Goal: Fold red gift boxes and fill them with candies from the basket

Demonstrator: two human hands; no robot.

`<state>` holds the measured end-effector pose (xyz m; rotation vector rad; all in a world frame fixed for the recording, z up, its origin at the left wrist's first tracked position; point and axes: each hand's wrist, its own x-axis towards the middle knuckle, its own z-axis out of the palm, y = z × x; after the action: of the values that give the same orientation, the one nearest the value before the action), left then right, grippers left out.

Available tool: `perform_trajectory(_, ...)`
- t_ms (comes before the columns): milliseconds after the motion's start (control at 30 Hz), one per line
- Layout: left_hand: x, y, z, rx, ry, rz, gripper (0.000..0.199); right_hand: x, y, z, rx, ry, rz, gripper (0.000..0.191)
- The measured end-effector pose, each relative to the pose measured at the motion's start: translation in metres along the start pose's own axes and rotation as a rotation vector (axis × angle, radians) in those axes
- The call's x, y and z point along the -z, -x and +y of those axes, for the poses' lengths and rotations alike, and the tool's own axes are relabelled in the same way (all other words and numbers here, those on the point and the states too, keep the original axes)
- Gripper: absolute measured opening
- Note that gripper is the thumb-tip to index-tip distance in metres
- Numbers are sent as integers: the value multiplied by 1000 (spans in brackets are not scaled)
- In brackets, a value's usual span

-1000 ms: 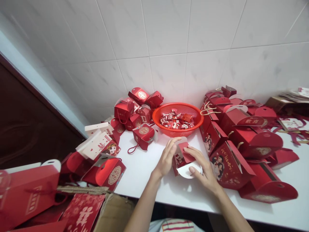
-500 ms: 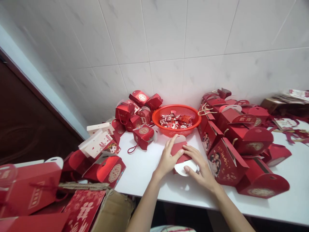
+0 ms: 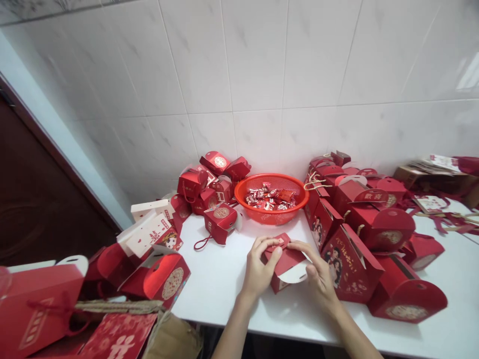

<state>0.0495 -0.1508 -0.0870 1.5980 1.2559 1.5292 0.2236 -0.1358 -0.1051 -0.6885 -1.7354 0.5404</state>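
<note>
A small red box [image 3: 287, 260] sits on the white table [image 3: 220, 271] between my two hands, with a white-sided flap sticking out toward me. My left hand [image 3: 262, 267] grips its left side, the thumb lying over the top and the fingers curled at the far edge. On the right side, my right hand [image 3: 318, 274] holds the box, with the index finger along its far top edge and the thumb near the white flap. Behind the box stands a red mesh basket [image 3: 272, 215] with small wrapped sweets [image 3: 269, 197] in it.
Red boxes [image 3: 407, 294] crowd the right side of the table, some with rope handles. More red boxes [image 3: 220, 219] lie at the left. A cardboard carton [image 3: 175, 336] with red packaging stands at the lower left. A tiled wall [image 3: 258, 134] rises behind.
The box's top flaps have been brought down, and its side now shows. My fingers have shifted to its far edge. The view has tilted up slightly.
</note>
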Motion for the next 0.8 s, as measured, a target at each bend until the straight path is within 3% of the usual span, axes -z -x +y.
perform_trajectory(233, 3, 28, 8, 24, -48, -154, 64, -9, 0, -4, -142, -64, 232, 53)
perform_trajectory(433, -12, 41, -10, -3, -100, -67, 56, -15, 1, -3, -179, -68, 317, 49)
perform_trajectory(600, -23, 44, -32, -57, -98, 8, 78, -16, -1, 0, -192, 3, 339, 46)
perform_trajectory(800, -29, 40, -38, -52, -108, 64, 53, -18, 0, 7, -324, 49, 258, 34)
